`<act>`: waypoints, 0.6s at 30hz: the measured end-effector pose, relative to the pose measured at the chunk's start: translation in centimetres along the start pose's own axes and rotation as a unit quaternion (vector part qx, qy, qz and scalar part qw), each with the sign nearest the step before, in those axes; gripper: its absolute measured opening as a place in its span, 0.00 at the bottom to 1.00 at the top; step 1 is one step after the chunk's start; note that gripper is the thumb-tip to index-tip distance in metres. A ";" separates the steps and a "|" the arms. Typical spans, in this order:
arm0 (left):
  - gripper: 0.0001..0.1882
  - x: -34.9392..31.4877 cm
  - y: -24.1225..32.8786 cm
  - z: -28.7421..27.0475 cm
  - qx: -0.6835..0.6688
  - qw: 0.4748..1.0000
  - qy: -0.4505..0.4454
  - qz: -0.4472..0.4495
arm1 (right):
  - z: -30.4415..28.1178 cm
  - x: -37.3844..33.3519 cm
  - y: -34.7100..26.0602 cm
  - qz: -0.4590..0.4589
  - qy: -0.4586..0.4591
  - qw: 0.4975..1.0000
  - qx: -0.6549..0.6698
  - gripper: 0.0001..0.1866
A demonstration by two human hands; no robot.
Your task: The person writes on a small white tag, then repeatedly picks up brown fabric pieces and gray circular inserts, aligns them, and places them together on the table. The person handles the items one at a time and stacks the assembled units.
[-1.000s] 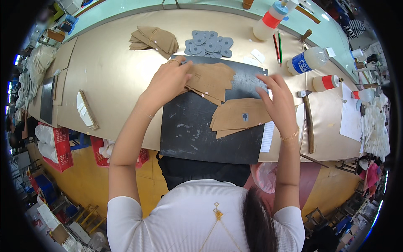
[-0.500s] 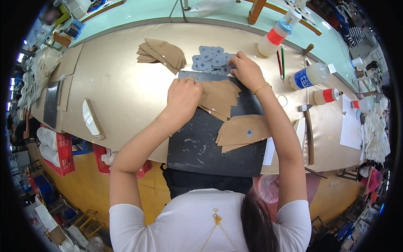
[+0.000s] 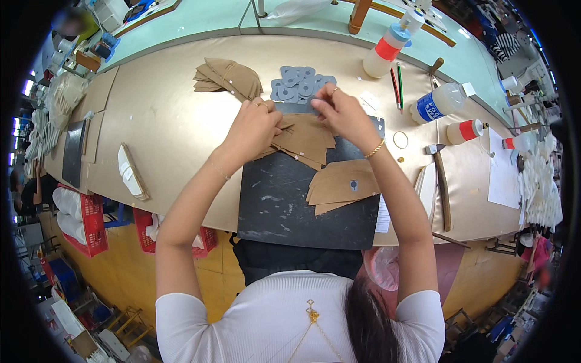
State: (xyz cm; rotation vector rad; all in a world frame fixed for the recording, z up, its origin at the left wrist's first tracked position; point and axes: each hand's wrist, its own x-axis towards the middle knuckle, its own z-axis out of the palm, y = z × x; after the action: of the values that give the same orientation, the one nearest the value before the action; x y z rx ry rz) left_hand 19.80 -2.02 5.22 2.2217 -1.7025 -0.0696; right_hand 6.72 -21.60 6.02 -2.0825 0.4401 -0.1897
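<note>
My left hand (image 3: 255, 125) is closed at the left end of a fanned stack of brown cut pieces (image 3: 307, 140), gripping a brown piece there; its fingertips are partly hidden. To the right of it, my right hand (image 3: 346, 118) is raised over the same stack with thumb and fingers pinched together. Whatever lies in that pinch is too small to make out. Both stacks before me rest on a black board (image 3: 284, 209); the nearer brown stack (image 3: 340, 183) carries a small grey patch on top. Just beyond the board lies a pile of grey-blue patches (image 3: 298, 83).
Another brown fan (image 3: 227, 78) lies far left of the patches. On the right are a large bottle (image 3: 382, 54), a blue-labelled bottle (image 3: 437, 104), a smaller bottle (image 3: 465, 131), pencils (image 3: 397, 88) and a hammer (image 3: 442, 187). White cut pieces (image 3: 130, 172) lie at left.
My right hand has drawn back from the grey-blue patches toward me, over the brown stack. My left hand has shifted slightly left. The view has moved a little.
</note>
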 end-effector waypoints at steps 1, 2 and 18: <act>0.06 -0.2 0.3 0.2 0.036 0.999 0.003 0.020 | 0.5 -0.2 0.0 0.023 -0.021 0.998 0.060 0.14; 0.06 -0.8 0.9 0.6 0.072 0.997 0.006 0.040 | 1.1 -0.2 0.3 0.011 -0.039 0.996 0.082 0.15; 0.08 -9.0 13.1 -7.7 -0.522 0.782 -0.338 -0.036 | 2.8 -2.4 -1.1 -0.021 -0.050 0.999 -0.004 0.13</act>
State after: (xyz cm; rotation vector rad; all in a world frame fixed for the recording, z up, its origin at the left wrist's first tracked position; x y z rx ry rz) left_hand 6.99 5.43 14.84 1.3963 -1.2655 -1.5697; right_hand 5.60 -17.93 5.62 -2.0994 0.3377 -0.1068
